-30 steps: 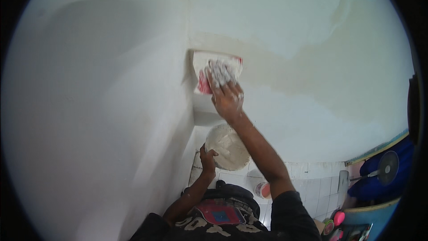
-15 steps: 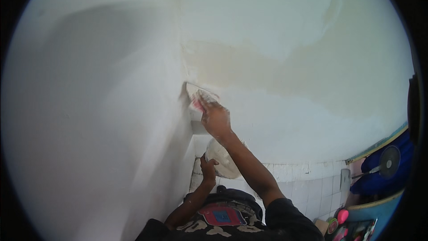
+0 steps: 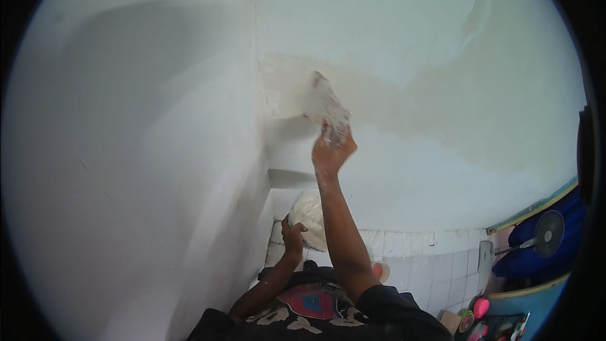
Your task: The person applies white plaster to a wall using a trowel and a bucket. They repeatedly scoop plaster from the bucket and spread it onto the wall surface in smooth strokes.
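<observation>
At far left I see a plain white wall (image 3: 126, 170) carrying a soft shadow (image 3: 151, 38). Next, low down, my left grip (image 3: 293, 238) is clasped on the side of a round container (image 3: 298, 199), which holds pale paste (image 3: 312, 218). Below it, a dark shirt (image 3: 287, 323) bears a red-and-blue print and pale shapes; I can read no writing there. At centre, my right grip (image 3: 334, 149) is closed around a smeared, flat spreader (image 3: 327, 99), tilted before the facing wall (image 3: 391, 180); blur keeps me from telling whether they touch. I judge this the spreading step, and the next stroke calls for a levelled edge, pressed evenly. Rightward, a beige patch (image 3: 442, 101) stretches across that wall, a small tub (image 3: 383, 271) shows lower down, and a fan (image 3: 549, 233) is at far right, no label legible
</observation>
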